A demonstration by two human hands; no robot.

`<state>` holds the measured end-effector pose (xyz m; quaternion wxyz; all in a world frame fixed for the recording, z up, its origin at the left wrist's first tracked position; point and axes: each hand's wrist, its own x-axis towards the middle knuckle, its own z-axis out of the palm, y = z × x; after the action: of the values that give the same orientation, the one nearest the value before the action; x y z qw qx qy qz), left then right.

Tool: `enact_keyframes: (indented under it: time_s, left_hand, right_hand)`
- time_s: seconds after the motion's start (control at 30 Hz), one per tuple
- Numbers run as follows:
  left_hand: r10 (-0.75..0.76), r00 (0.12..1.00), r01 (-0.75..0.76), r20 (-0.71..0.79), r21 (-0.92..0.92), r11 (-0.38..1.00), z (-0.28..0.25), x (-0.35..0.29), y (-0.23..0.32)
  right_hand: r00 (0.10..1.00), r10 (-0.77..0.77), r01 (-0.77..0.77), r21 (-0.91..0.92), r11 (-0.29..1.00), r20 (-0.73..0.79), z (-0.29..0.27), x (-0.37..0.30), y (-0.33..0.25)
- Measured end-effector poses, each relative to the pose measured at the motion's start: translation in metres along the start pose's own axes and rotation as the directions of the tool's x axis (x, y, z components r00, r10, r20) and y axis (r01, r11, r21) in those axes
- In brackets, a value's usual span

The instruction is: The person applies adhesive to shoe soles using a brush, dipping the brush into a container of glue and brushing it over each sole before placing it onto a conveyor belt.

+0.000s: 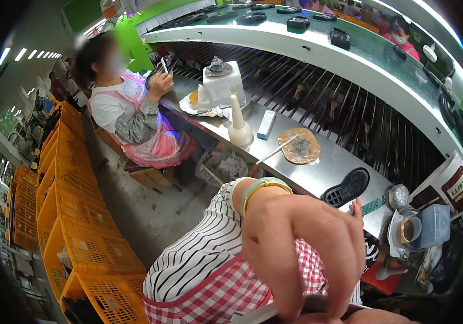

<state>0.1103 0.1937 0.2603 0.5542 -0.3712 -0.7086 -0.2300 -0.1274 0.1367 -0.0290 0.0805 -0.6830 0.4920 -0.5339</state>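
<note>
Close in front, my left hand (301, 237) comes in from a striped sleeve, with a yellow and a pale green band at the wrist. Its fingers bend downward and close at a dark thing with a grey rim (318, 303) at the lower edge. What that thing is, I cannot make out. Beside it, a strip of skin (377, 316) at the bottom edge seems to be my right hand; its fingers are hidden. Small fingertips (356, 207) show behind my left hand, near a green strip (373, 206); whose they are is unclear. A black shoe sole (346, 187) lies beyond on the metal bench.
The bench (291, 175) holds a pale squeeze bottle (240, 129), a small box (266, 125), a brush (277, 149) on a brown disc (302, 151) and a white container (224, 85). Behind runs a conveyor (274, 27) with shoe parts. Left, a co-worker (129, 108) sits near orange crates (83, 210).
</note>
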Motion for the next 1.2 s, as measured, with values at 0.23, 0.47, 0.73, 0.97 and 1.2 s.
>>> enact_keyframes:
  time_s: [0.23, 0.47, 0.73, 0.97, 1.2]
  left_hand:
    - [-0.297, 0.948, 0.308, 0.118, -0.099, 0.946, 0.004, -0.016, -0.007]
    - [-0.248, 0.961, 0.168, -0.122, -0.455, 0.875, -0.039, -0.011, -0.055]
    - [-0.510, 0.859, 0.320, 0.054, -0.833, 0.451, 0.014, -0.007, -0.064]
    - [-0.584, 0.769, 0.323, 0.261, -0.946, 0.003, 0.042, 0.003, -0.084]
    - [-0.911, 0.319, 0.677, 0.260, -0.735, 0.028, 0.024, -0.083, -0.085]
  right_hand:
    - [1.000, -0.014, 0.014, 0.004, 1.000, -0.017, -0.006, 0.002, -0.016]
    - [0.999, 0.025, -0.026, -0.058, 0.998, -0.021, -0.008, 0.001, 0.000]
    - [0.997, 0.068, -0.067, 0.035, 0.997, -0.041, 0.005, -0.012, 0.027]
    - [0.994, 0.109, -0.111, 0.130, 0.985, 0.018, 0.010, 0.005, 0.008]
    - [0.996, 0.079, -0.083, 0.158, 0.984, 0.029, 0.029, -0.007, 0.080]
